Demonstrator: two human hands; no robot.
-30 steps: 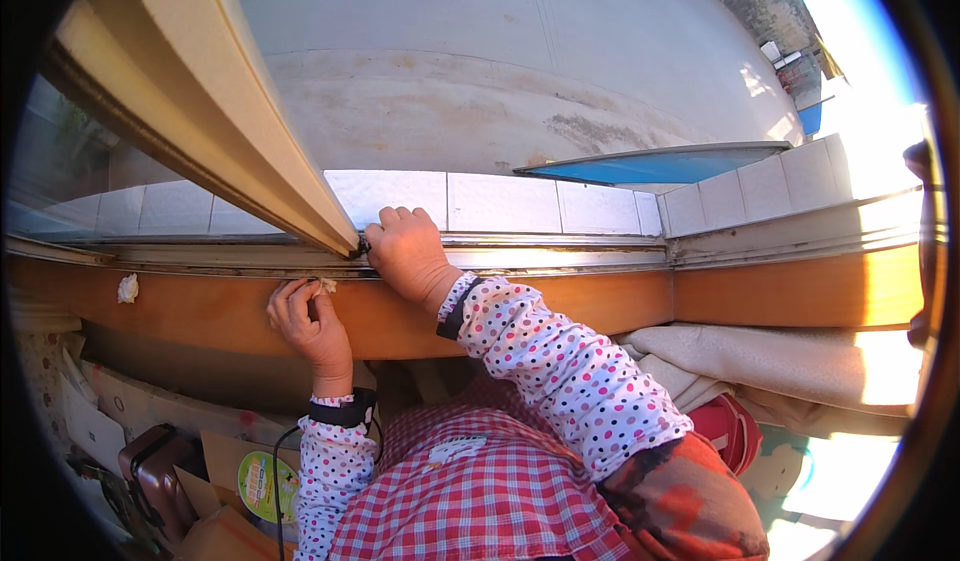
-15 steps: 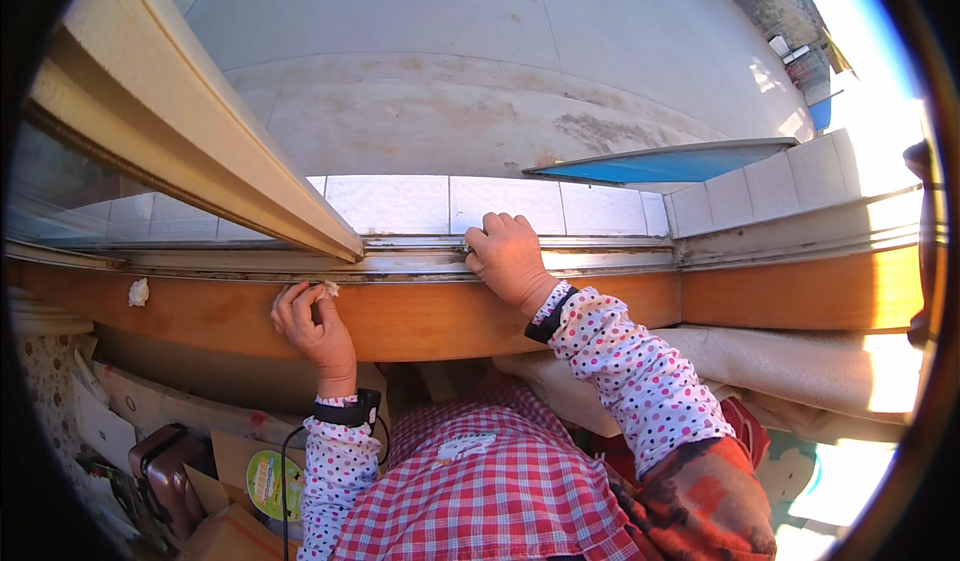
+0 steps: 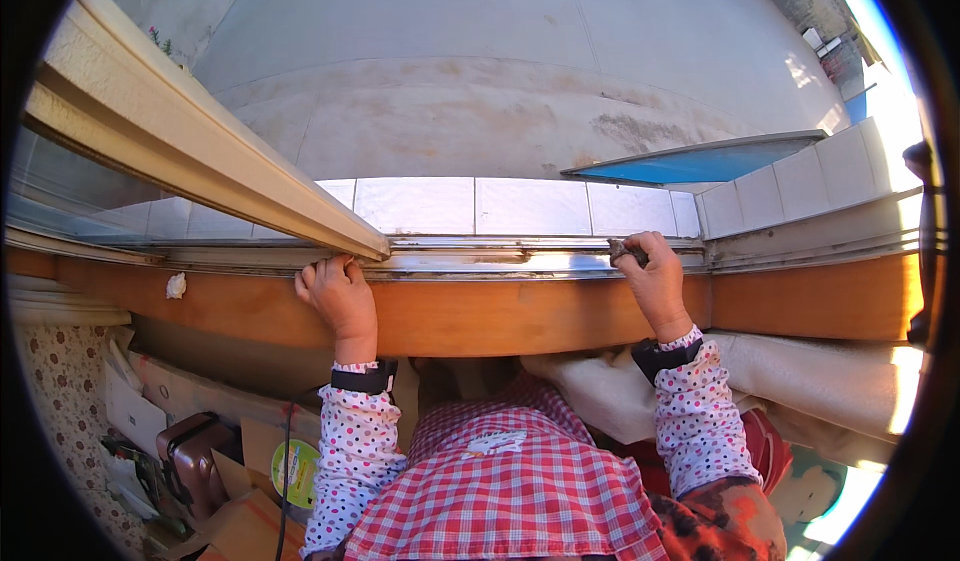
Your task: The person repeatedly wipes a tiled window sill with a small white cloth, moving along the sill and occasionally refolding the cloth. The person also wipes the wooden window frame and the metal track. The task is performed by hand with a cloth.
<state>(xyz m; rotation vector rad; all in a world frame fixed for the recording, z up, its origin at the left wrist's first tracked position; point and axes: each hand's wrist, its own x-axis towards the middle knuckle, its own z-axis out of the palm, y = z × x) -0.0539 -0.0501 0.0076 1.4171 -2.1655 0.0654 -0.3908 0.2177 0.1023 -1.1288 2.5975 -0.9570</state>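
Observation:
My right hand (image 3: 656, 283) pinches a dark, dirty crumpled wad (image 3: 626, 252) over the right part of the metal window track (image 3: 460, 259). Whether the wad is tissue or cloth I cannot tell. My left hand (image 3: 338, 296) rests at the inner edge of the track, beside the lower end of the cream window sash (image 3: 250, 171). Its fingers are curled together, and what they hold, if anything, is hidden. A white crumpled piece of tissue (image 3: 176, 285) lies on the brown wooden sill (image 3: 480, 316), left of that hand.
White tiles (image 3: 415, 206) line the ledge outside, with a blue panel (image 3: 690, 164) beyond them. Below the sill on the left stand a brown suitcase (image 3: 197, 461) and cardboard boxes (image 3: 250, 521). Beige fabric (image 3: 800, 376) bunches under the sill at right.
My right hand has moved right along the track, and the dark wad now shows in it. My left hand has shifted up to the sash's foot; the white piece by its fingertips no longer shows.

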